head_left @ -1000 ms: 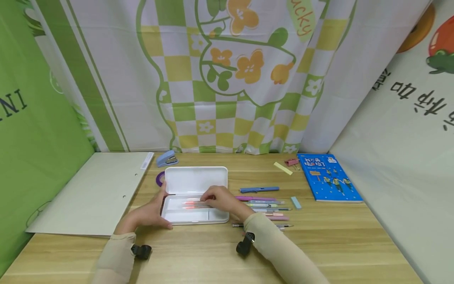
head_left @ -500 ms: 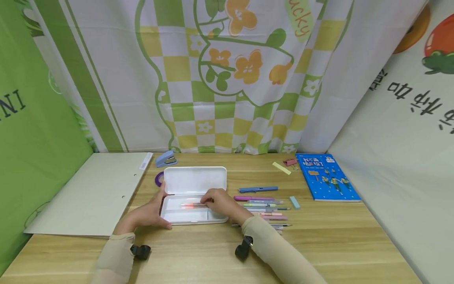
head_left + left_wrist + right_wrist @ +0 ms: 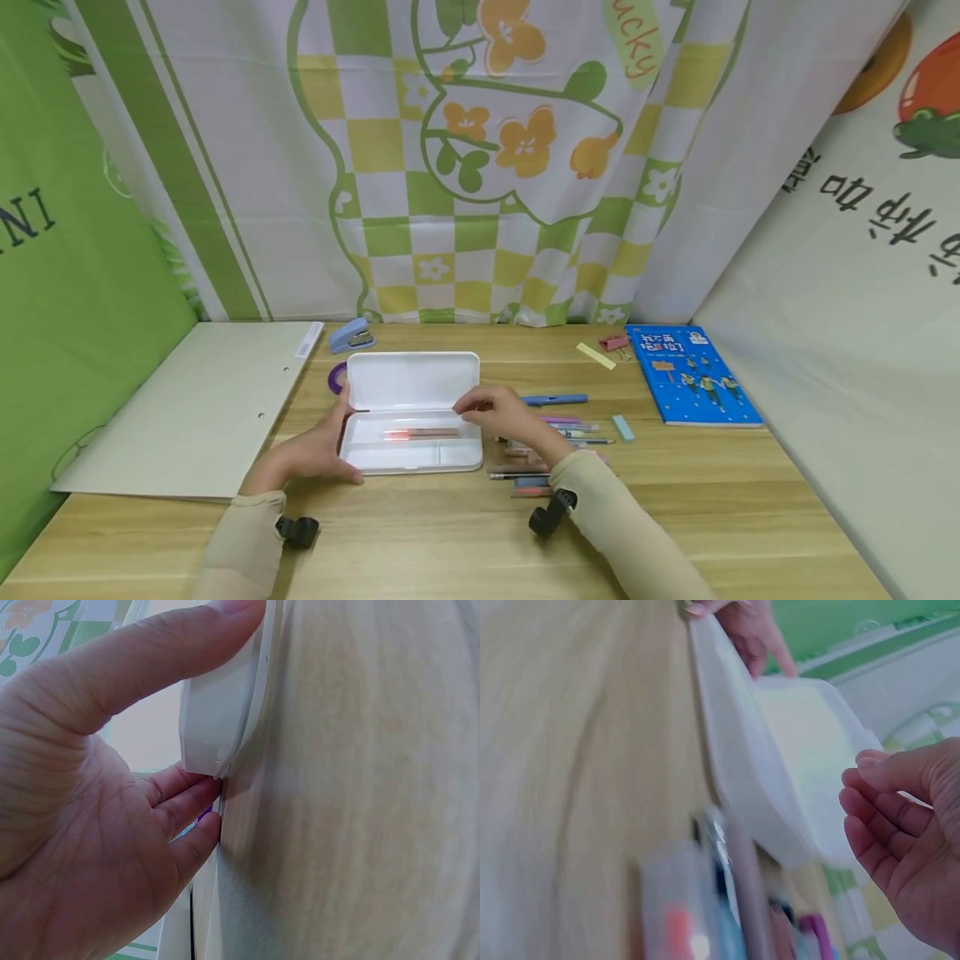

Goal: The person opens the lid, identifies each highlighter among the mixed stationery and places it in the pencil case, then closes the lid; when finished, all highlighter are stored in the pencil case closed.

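Along the left edge of the table (image 3: pixel 420 542) lies a board (image 3: pixel 187 408); to its right, near the rear edge, is a stapler (image 3: pixel 351 337), and below it a tape roll (image 3: pixel 332 379). The left hand (image 3: pixel 318 446) grips the left end of the open case (image 3: pixel 412 382), with the thumb at its front left corner. Inside the rear compartment lies one pen (image 3: pixel 435 432), apart from both hands. If the left hand would press or pull unevenly, I think the case could tilt and this pen could roll. The right hand (image 3: pixel 506 412) hangs above the case's right end — its fingers are loosely bent, and I see nothing between them. It is near the lid, so a careless lift could knock the lid down. The loose pens (image 3: pixel 577 434) lie right of the case, partly under the right sleeve (image 3: pixel 618 521); a low sweep of this sleeve may scatter them. Farther right are an eraser (image 3: pixel 622 428) and, toward the rear right corner, a book (image 3: pixel 693 375).
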Tool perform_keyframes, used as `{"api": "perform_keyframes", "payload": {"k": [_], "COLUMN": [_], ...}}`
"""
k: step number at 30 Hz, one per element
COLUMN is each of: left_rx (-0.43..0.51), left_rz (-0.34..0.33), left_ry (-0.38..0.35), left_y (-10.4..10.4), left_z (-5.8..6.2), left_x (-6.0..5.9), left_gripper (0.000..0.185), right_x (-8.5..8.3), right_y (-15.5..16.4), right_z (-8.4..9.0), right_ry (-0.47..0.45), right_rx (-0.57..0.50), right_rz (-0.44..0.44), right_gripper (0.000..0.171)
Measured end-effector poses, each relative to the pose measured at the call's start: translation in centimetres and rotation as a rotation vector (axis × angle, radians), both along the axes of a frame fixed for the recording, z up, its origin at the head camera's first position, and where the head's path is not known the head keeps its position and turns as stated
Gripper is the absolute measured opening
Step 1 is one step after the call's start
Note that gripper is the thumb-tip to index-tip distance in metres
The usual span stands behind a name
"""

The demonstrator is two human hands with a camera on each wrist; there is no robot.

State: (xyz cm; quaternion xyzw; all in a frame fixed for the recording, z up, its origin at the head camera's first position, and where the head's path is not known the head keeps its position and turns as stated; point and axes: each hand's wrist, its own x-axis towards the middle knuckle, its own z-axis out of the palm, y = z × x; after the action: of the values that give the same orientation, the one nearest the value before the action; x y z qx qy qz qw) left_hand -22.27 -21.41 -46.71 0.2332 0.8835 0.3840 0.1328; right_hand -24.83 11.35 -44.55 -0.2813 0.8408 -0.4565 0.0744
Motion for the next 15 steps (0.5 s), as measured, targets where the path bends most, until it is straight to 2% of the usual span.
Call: {"api": "perform_keyframes", "payload": {"k": [6,12,15], "left_rx": [0.004,-0.003,-0.007], "left_rz": [-0.001,-0.005,-0.007], "left_ry": [0.000,0.002,0.011], "left_y": [0.0,-0.1,-0.1], "left_z": [-0.1,0.1,0.2], "left_x": [0.0,0.1,0.1], "left_gripper": [0.141,0.141,0.141], "right_x": [0.0,0.5,0.8], "right_y": [4.5,9.1,11.1], "right_z": [0.2,-0.2,-0.5], "right_ry": [-0.057,-0.136,-0.134], "right_rx": [-0.053,-0.017,0.012], "right_rz": [-0.035,-0.140,-0.177], "right_gripper": [0.019,0.017,0.015]}}
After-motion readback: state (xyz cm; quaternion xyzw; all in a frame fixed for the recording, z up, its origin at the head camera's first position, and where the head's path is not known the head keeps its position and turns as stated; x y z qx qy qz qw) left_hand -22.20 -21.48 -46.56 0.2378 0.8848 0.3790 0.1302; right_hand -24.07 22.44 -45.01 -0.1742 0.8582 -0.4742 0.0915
